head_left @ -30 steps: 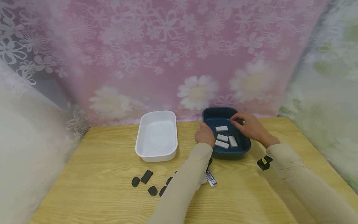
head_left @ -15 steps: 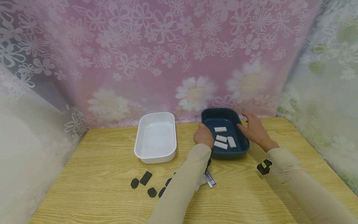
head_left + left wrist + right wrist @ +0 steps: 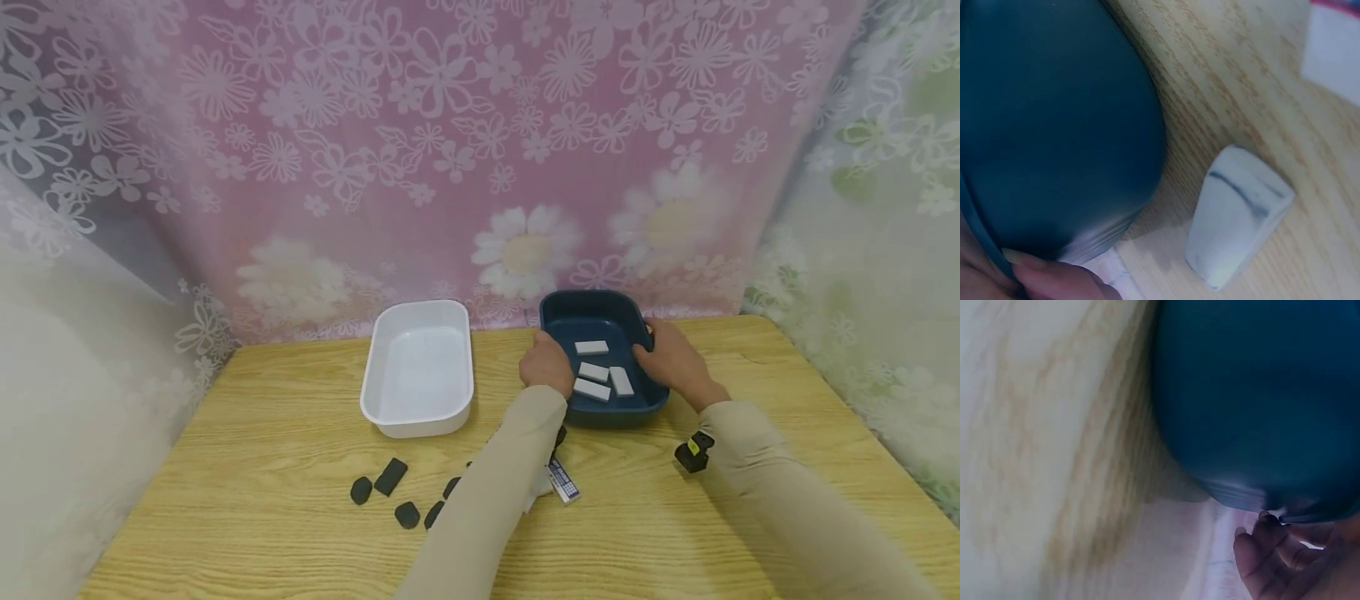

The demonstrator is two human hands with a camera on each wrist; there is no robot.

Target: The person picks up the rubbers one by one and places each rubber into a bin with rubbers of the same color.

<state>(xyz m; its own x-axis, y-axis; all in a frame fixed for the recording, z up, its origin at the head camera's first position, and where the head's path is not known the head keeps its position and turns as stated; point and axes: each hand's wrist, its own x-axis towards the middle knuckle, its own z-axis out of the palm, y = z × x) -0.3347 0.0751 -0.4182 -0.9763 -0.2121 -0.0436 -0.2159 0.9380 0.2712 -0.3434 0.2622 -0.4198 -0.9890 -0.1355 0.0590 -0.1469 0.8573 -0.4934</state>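
- Blue tub [image 3: 622, 417] sits on the table [image 3: 300, 417], right of centre at the back edge, right of the white tub [image 3: 417, 430]. Four white blocks [image 3: 621, 381] lie loose inside.
- Left hand [image 3: 547, 367] grips the left rim, fingers curled over it.
- Right hand [image 3: 675, 360] pinches the right rim, thumb inside, fingers outside.
- Tub looks like stiff, smooth plastic: probably light, not fragile, walls maybe a bit slippery.
- Best hold: opposite long rims, as gripped. Should stay level; blocks likely slide if tipped.
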